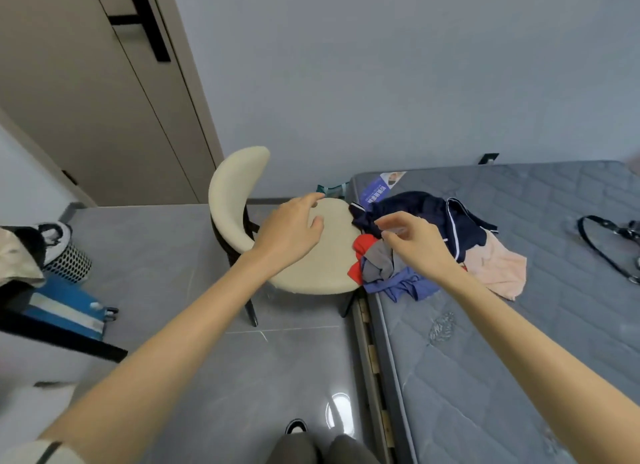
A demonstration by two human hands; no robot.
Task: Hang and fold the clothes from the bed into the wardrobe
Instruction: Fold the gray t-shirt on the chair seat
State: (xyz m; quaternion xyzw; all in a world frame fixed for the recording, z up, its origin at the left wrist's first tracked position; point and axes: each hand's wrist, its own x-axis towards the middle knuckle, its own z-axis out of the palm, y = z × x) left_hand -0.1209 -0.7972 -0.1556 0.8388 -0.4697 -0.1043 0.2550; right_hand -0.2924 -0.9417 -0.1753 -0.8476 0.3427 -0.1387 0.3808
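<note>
The heap of mixed clothes [433, 249] lies on the grey quilted mattress [485, 359] at its left edge, towards the far end beside the wall. Its long axis runs across the bed. The red piece [363, 247] and the blue piece [405, 289] are at the edge end, and the peach piece [498, 268] is at the inner end. A navy garment with white piping [436, 214] is on the far side of the heap, and a grey piece [381, 264] is bunched in the middle. The red piece spills over the mattress edge and meets the seat of the cream upholstered chair with a curved back [325, 266], which stands hard against the bed.

The right hand [419, 247] hangs over the heap with its fingers [382, 223] parted and gripping nothing. They are blurred, so whether the tips touch the cloth cannot be told. The left hand [291, 230] is held over the chair seat, fingers relaxed and spread, holding nothing.

To the right of the heap the mattress lies bare as far as a black looped strap [599, 247] near the far right edge. The near stretch of mattress is bare too. Grey glossy floor tiles [207, 359] run between the bed and a blue case [65, 308] at the left, with a black mesh bin [71, 264] behind it. A beige panel door with a black bar handle [104, 100] stands past the chair.
</note>
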